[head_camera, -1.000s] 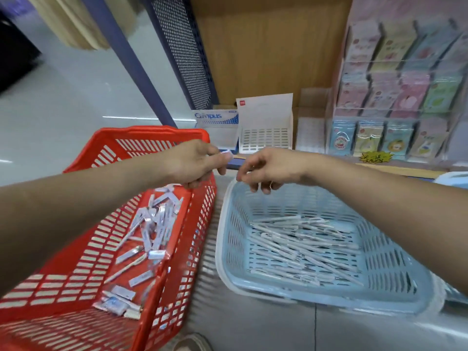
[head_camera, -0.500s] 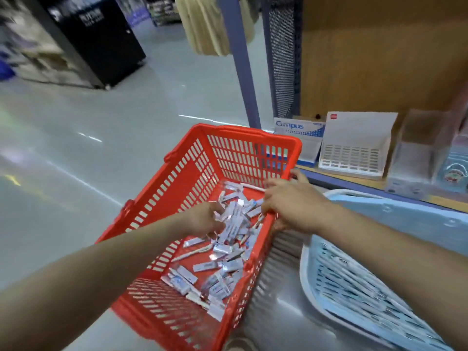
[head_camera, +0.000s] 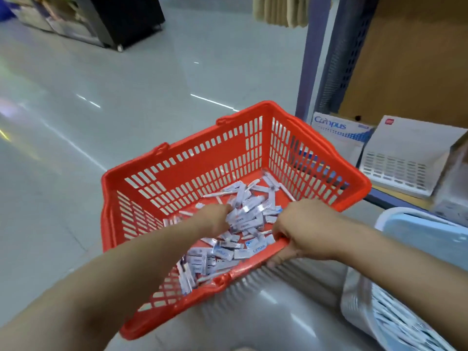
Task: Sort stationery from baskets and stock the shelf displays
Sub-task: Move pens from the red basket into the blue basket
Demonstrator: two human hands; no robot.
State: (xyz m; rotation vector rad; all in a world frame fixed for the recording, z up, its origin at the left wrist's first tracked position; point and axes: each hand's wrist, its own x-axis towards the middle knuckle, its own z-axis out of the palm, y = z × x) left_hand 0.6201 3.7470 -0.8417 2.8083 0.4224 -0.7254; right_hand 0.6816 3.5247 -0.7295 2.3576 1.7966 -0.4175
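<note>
Right hand (head_camera: 301,236) grips the near rim of the red slotted plastic basket (head_camera: 192,163), fingers curled over the edge. Left hand (head_camera: 215,220) reaches into the heap of small white stationery packets (head_camera: 228,252) on the basket floor; its fingers are hidden, so the grasp cannot be determined. A pale blue plastic basket (head_camera: 417,231) stands just to the right.

Small packets (head_camera: 249,209) lie in the left basket (head_camera: 202,158), the right basket (head_camera: 430,234) beside it, shelf boxes (head_camera: 405,148) behind.

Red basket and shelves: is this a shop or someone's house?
Most likely a stationery shop: a red shopping basket holds many small packets, boxed Campus stock sits on a display shelf, and a shiny floor stretches away like an aisle.
</note>
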